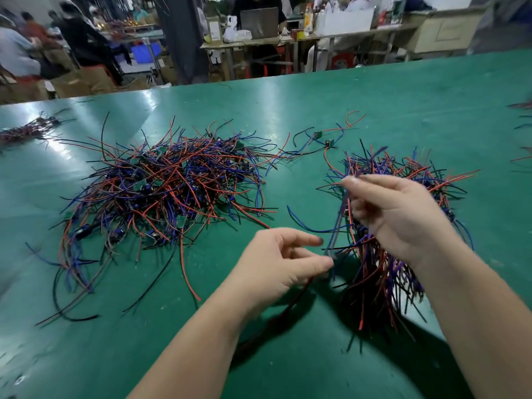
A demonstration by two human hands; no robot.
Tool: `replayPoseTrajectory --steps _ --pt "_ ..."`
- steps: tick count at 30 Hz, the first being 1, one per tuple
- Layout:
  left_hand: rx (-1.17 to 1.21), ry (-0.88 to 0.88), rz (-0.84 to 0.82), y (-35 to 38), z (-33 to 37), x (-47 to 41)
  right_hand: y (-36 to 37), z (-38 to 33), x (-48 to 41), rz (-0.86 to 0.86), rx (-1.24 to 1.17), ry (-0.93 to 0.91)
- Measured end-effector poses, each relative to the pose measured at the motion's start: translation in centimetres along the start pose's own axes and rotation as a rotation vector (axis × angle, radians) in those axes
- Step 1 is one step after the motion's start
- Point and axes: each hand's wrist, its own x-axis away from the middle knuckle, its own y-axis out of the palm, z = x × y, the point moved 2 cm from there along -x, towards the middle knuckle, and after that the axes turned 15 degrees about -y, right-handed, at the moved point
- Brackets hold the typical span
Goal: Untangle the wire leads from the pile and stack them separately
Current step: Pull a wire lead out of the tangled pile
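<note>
table [374, 90]: green bench top, carries both heaps.
tangled pile [161, 185]: left of both hands, well apart from them; red, blue and black leads crossed every way.
sorted stack [374, 283]: right side, under and behind right hand; leads roughly parallel, running near-to-far.
right hand [394, 214]: raised over the stack, fingertips pinching top end of held lead.
left hand [276, 260]: lower, between the heaps, thumb and finger closed on bottom end; blurred.
held lead [338, 226]: strung between the hands, long axis steep, near-aligned with stack.
next move, judged: short swing right onto the stack; right hand nearer.
</note>
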Motion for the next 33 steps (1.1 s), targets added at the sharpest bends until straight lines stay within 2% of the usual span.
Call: replayPoseTrajectory --steps 3,5,7,9,11,14,15,17,19,20,21,23,25,27,30,33 --pt "-0.19 -0.048 -0.009 0.0 -0.3 0.2 -1.4 -0.4 -0.9 0.224 -0.102 -0.073" --pt "-0.216 -0.043 0.027 -0.3 -0.2 0.3 -1.9 -0.3 -1.2 0.329 -0.171 -0.13" --pt "-0.156 -0.051 0.063 -0.7 0.1 0.3 -2.4 -0.5 -1.3 0.396 -0.195 -0.2" --pt "0.02 -0.056 0.093 -1.2 0.5 0.2 -2.5 -0.7 -1.4 0.383 -0.159 -0.228" --pt "0.189 -0.028 0.128 -1.7 1.0 0.1 -1.5 -0.6 -0.9 0.165 -0.08 -0.195" --pt "0.273 0.033 0.142 -2.0 1.2 0.1 0.8 0.4 0.9 -0.394 0.226 -0.149" --pt "0.253 0.045 0.129 -1.9 1.2 0.1 1.4 0.8 1.6 -0.532 0.345 -0.166" --pt "0.201 0.052 0.09 -1.8 1.2 0.1 2.2 1.0 2.3 -0.618 0.591 -0.339" --pt "0.207 0.055 0.116 -2.3 1.4 0.0 2.2 0.5 2.2 -0.532 0.712 -0.486" --pt "0.182 0.076 0.204 -3.0 1.5 -0.1 2.1 0.1 2.1 -0.453 0.695 -0.504" --pt "0.069 0.119 0.368 -4.0 1.5 -0.3 1.6 -0.4 1.8 -0.355 0.666 -0.517" --pt "-0.363 0.205 0.797 -6.2 1.6 -0.1 0.3 -1.6 1.2 -0.121 0.674 -0.583" --pt "-0.685 0.145 1.056 -8.0 1.2 0.0 -1.6 -2.5 0.3 0.085 0.751 -0.623" --pt "-0.792 -0.076 1.12 -9.2 0.3 -0.3 -3.2 -3.1 -0.5 0.168 0.908 -0.605" --pt "-0.916 -0.407 1.06 -10.2 -0.5 -0.7 -3.6 -2.8 -1.0 0.121 1.105 -0.538" --pt "-0.997 -0.522 1.023 -10.8 -0.8 -0.9 -2.6 -2.1 -0.8 0.044 1.091 -0.529"
